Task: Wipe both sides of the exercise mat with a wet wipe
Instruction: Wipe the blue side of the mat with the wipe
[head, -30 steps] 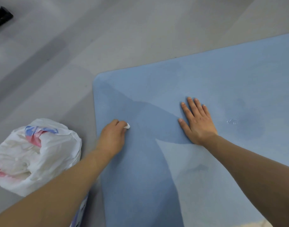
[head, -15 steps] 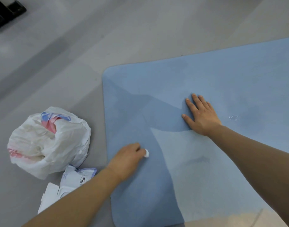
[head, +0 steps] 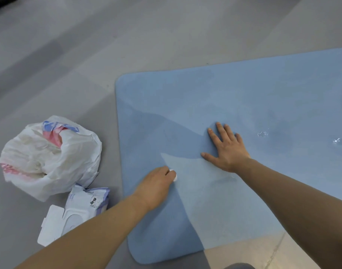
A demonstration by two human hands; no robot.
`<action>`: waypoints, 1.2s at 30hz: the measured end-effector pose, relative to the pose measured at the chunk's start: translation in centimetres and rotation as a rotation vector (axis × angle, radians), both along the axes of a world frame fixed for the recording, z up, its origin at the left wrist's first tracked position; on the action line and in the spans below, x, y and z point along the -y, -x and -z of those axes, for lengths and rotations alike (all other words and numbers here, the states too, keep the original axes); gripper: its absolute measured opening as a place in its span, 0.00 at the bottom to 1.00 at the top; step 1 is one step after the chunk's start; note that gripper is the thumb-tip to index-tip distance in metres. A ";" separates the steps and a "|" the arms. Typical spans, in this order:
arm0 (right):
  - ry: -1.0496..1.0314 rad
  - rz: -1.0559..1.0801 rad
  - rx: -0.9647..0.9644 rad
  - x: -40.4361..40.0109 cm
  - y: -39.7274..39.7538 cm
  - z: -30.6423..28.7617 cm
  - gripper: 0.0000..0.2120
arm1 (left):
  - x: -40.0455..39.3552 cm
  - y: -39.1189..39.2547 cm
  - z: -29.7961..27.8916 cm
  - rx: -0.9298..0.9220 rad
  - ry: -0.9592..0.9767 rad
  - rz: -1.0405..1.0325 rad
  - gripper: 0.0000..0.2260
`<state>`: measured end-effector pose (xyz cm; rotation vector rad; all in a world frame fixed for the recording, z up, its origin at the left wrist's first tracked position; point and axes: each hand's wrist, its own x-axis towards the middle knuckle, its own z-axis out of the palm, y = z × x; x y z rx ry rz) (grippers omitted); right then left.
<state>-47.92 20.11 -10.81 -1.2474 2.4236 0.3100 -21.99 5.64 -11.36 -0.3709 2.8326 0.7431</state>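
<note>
The left hand [head: 156,184] is curled round a small white wet wipe [head: 174,177], of which only a bunched white tip shows past the knuckles, on the side toward the other hand. The wipe and the fist lie down on the light blue foam exercise mat [head: 234,98], near its left edge and in the nearer half of the part in view. The hand sits right at the border between a darker shaded band of the mat, on its left, and a paler patch on its right.

The right hand [head: 227,150] lies flat on the mat farther out and to the right, palm down, fingers straight and slightly spread, holding nothing. It is well apart from the left hand, with bare mat between them. Both forearms reach in from the bottom of the view.

The mat lies spread flat on the grey smooth floor [head: 88,45], its rounded far-left and near-left corners both in view. To the right of the flat hand a few small white flecks [head: 262,133] sit on the mat's surface.

On the floor left of the mat, apart from it, stands a crumpled white plastic bag with red and blue print [head: 50,158]. Just nearer, touching the bag's lower side, lies a white and lilac soft pack of wet wipes [head: 83,208] with its white flap lid open.
</note>
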 end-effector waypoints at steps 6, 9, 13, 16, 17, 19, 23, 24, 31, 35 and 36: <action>-0.108 0.031 0.004 -1.5 -2.5 -2.2 0.39 | -3.7 -0.2 -1.4 0.096 -0.076 -0.064 0.06; -0.240 0.033 0.091 -3.3 -3.5 -3.3 0.39 | -4.1 0.6 -2.1 0.156 -0.020 -0.093 0.08; -0.292 0.079 0.182 -3.1 -4.1 -2.9 0.42 | -3.5 1.5 -2.6 0.250 0.025 -0.083 0.07; -0.256 0.067 0.166 -3.6 -4.7 -1.6 0.42 | -3.5 1.0 -1.1 0.196 0.017 -0.057 0.10; -0.249 0.070 0.174 -3.9 -4.7 -1.4 0.42 | -3.6 0.8 -0.5 0.169 0.015 -0.051 0.10; -0.251 0.067 0.185 -4.1 -4.7 -1.7 0.42 | -3.8 0.4 0.1 0.090 0.027 -0.069 0.08; -0.231 0.053 0.186 -3.9 -4.7 -2.2 0.42 | -4.6 -0.1 0.1 0.042 0.099 -0.106 0.10; -0.225 0.048 0.181 -4.0 -4.7 -2.3 0.42 | -4.7 -0.2 0.0 0.026 0.107 -0.117 0.11; -0.192 -0.004 0.146 -4.8 -4.4 -2.0 0.40 | -0.4 -0.3 -0.1 -0.046 0.139 -0.162 0.13; -0.188 -0.017 0.105 -5.1 -4.7 -1.4 0.39 | 3.5 -0.7 0.3 -0.034 0.163 -0.379 0.08; -0.182 -0.017 0.102 -5.0 -4.8 -1.3 0.39 | 3.2 -0.7 0.4 -0.058 0.167 -0.408 0.08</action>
